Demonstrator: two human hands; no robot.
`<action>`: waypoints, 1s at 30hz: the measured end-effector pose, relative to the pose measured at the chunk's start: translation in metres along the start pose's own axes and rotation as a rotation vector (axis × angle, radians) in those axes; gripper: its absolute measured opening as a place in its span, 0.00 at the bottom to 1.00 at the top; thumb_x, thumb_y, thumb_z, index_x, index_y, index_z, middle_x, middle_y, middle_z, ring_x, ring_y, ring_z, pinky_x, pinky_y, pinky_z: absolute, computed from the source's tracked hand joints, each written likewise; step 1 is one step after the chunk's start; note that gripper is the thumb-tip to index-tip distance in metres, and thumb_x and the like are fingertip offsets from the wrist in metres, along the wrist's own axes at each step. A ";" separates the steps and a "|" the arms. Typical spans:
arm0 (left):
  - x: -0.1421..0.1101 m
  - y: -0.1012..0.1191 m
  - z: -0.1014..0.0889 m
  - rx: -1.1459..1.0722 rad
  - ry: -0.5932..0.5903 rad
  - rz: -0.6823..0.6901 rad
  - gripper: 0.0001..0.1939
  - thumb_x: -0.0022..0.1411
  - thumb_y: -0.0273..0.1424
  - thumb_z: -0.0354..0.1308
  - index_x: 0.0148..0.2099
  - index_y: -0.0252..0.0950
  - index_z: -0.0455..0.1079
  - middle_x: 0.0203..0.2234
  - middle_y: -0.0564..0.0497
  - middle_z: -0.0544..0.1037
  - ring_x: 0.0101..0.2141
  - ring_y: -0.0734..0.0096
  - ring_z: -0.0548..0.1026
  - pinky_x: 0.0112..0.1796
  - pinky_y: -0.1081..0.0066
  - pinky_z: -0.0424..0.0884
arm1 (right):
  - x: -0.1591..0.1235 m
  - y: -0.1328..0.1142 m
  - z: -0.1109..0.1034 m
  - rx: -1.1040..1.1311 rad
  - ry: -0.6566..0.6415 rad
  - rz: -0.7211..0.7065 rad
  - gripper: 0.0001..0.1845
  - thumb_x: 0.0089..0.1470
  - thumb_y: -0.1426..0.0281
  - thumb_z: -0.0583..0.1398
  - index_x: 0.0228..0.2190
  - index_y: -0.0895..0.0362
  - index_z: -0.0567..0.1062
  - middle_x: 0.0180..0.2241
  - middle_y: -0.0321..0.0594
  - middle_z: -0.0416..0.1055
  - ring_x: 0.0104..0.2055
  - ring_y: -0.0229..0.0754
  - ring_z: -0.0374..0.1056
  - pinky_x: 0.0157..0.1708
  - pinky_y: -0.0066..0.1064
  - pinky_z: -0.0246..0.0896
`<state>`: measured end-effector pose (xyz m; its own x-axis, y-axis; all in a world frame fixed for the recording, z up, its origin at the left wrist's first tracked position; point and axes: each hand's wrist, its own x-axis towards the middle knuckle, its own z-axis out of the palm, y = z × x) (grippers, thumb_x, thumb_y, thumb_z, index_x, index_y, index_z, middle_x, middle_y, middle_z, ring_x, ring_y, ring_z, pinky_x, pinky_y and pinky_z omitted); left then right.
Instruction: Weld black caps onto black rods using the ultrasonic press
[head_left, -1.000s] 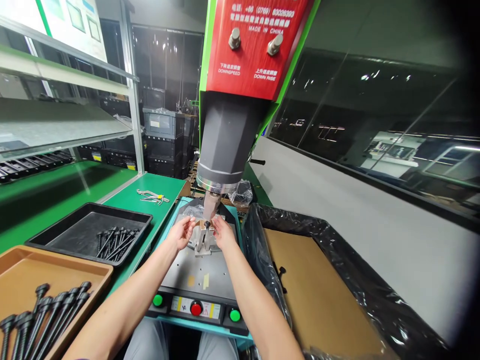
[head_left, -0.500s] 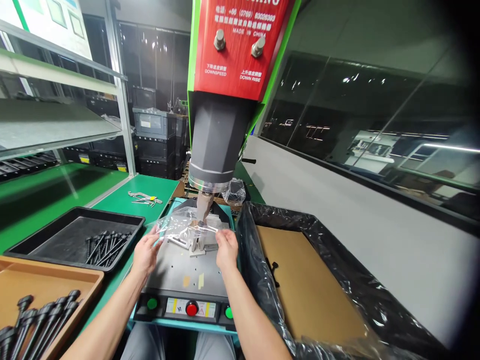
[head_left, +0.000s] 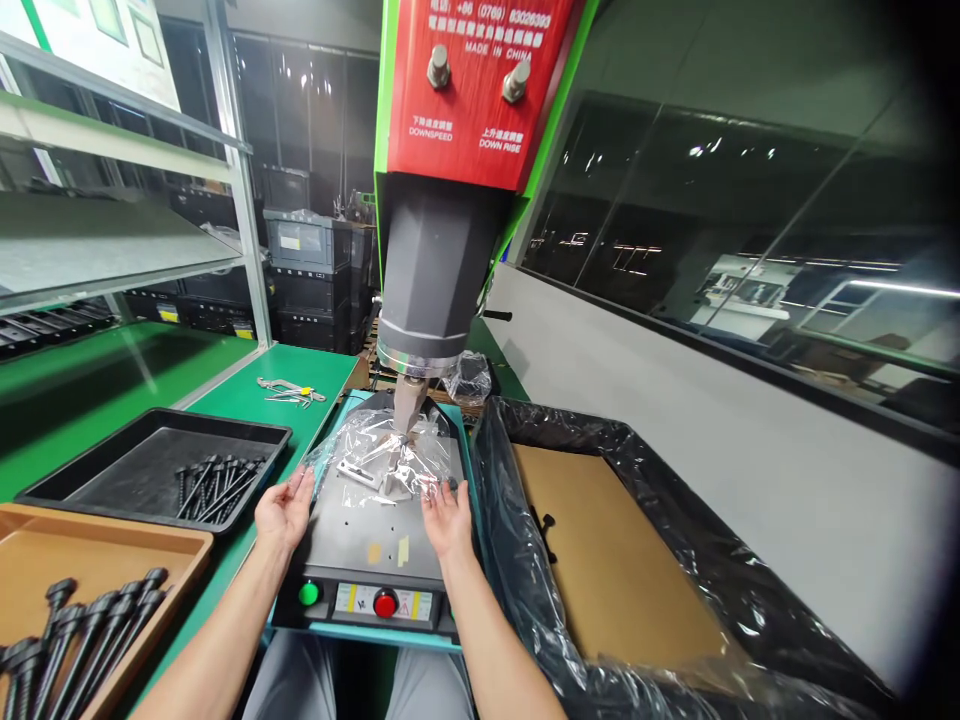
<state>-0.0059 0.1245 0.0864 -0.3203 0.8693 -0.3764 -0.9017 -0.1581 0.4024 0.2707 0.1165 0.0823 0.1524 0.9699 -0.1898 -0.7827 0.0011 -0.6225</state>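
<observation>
A crumpled sheet of clear plastic film (head_left: pixel 360 435) lies over the metal fixture (head_left: pixel 390 488), beneath the pointed metal horn (head_left: pixel 407 405) of a red and grey press (head_left: pixel 431 265). At the film's left edge is my left hand (head_left: pixel 283 512), palm up with its fingers apart. My right hand (head_left: pixel 448 518) is turned palm up at the near right edge, fingers spread against the film. A small dark spot shows by its fingertips, too small to name. Both hands are above the grey base plate (head_left: pixel 352 535), and the film partly veils the fixture.
On the left, a black tray (head_left: pixel 139 480) and a brown tray (head_left: pixel 97 540) hold black threaded rods. Pliers (head_left: pixel 289 390) lie behind them. To the right stands a bin lined with black plastic (head_left: pixel 517 560), with cardboard (head_left: pixel 622 560) inside. Red (head_left: pixel 385 603) and green (head_left: pixel 309 593) buttons line the front panel.
Both hands have turned palm up and loosened from their pinch on the film. My left hand moved slightly left and down. The film has settled lower and more crumpled over the fixture.
</observation>
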 end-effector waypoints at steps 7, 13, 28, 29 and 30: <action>-0.004 -0.013 0.011 -0.029 -0.109 -0.082 0.06 0.60 0.30 0.54 0.33 0.32 0.67 0.43 0.37 0.77 0.46 0.53 0.76 0.41 0.59 0.78 | 0.014 -0.030 0.022 -0.239 -0.053 0.081 0.25 0.45 0.47 0.64 0.36 0.54 0.72 0.38 0.45 0.76 0.37 0.48 0.74 0.26 0.34 0.67; 0.001 -0.025 0.033 0.129 -0.079 -0.134 0.09 0.66 0.24 0.47 0.39 0.31 0.69 0.35 0.43 0.79 0.34 0.66 0.80 0.30 0.72 0.79 | 0.015 -0.046 0.032 -0.334 -0.025 -0.156 0.23 0.36 0.60 0.71 0.34 0.57 0.73 0.27 0.38 0.74 0.25 0.39 0.69 0.19 0.25 0.57; -0.011 -0.047 0.044 0.037 -0.395 -0.117 0.17 0.63 0.24 0.54 0.52 0.44 0.65 0.49 0.42 0.74 0.45 0.59 0.77 0.44 0.58 0.76 | -0.031 -0.059 -0.048 -0.239 0.057 -0.301 0.31 0.43 0.62 0.69 0.49 0.47 0.67 0.36 0.34 0.73 0.30 0.35 0.68 0.21 0.22 0.60; -0.011 -0.049 0.046 0.044 -0.396 -0.115 0.18 0.62 0.24 0.55 0.53 0.45 0.65 0.49 0.43 0.74 0.46 0.60 0.77 0.44 0.59 0.76 | -0.030 -0.057 -0.050 -0.252 0.079 -0.288 0.32 0.42 0.62 0.69 0.49 0.48 0.67 0.35 0.34 0.73 0.28 0.34 0.68 0.20 0.21 0.59; -0.010 -0.051 0.046 0.052 -0.401 -0.112 0.18 0.62 0.24 0.55 0.53 0.45 0.64 0.49 0.43 0.74 0.46 0.60 0.77 0.43 0.59 0.76 | -0.029 -0.055 -0.052 -0.265 0.105 -0.273 0.32 0.41 0.61 0.70 0.47 0.50 0.68 0.34 0.34 0.74 0.27 0.34 0.67 0.19 0.21 0.57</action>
<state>0.0565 0.1452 0.1080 -0.0731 0.9948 -0.0702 -0.9053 -0.0367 0.4231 0.3409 0.0758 0.0827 0.4053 0.9124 -0.0580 -0.5236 0.1797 -0.8328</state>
